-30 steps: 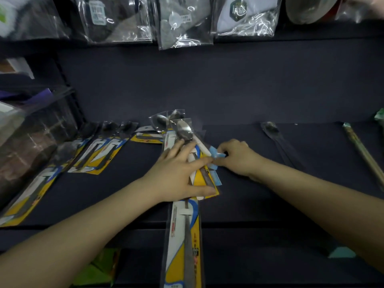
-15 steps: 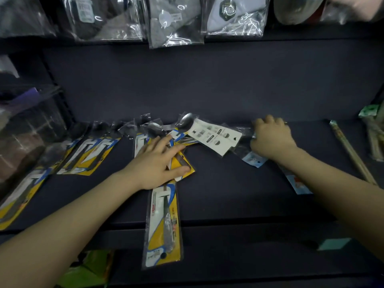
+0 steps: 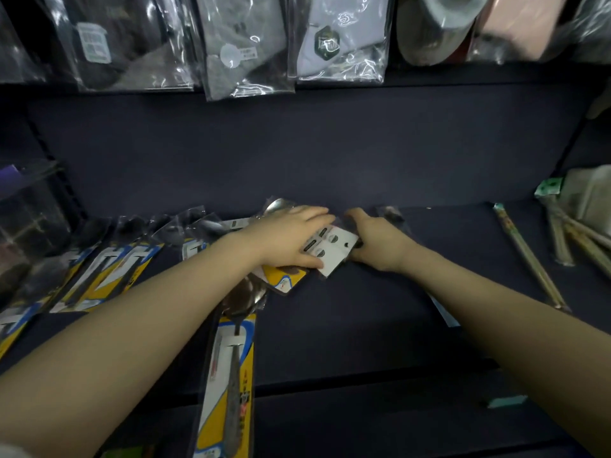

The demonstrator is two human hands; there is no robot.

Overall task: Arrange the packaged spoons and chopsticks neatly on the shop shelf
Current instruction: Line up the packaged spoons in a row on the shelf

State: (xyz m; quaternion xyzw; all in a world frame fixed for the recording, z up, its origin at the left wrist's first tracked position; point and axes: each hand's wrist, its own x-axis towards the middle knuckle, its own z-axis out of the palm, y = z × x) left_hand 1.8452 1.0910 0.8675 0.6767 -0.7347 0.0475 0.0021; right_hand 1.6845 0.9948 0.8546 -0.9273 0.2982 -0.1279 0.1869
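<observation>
A spoon package with a white barcode card [image 3: 334, 249] lies at mid shelf on top of yellow-and-blue spoon packages [image 3: 284, 280]. My left hand [image 3: 291, 239] rests flat on this pile, fingers straight, thumb along the white card's near edge. Gripping the card's right end is my right hand [image 3: 375, 241], its fingers curled under. One long yellow spoon package [image 3: 231, 385] hangs over the shelf's front edge. Several more spoon packages [image 3: 109, 272] fan out at the left. A wrapped pair of chopsticks [image 3: 529, 256] lies at the right.
Bagged socks [image 3: 337, 41] hang from the shelf above. More chopstick packs [image 3: 577, 234] lie at the far right. A clear box [image 3: 29, 219] stands at the left end. The dark shelf [image 3: 363, 325] shows bare between my arms.
My right hand came back left from the right part of the shelf to the white-carded package. My left hand slid up and right onto that package. The camera moved closer.
</observation>
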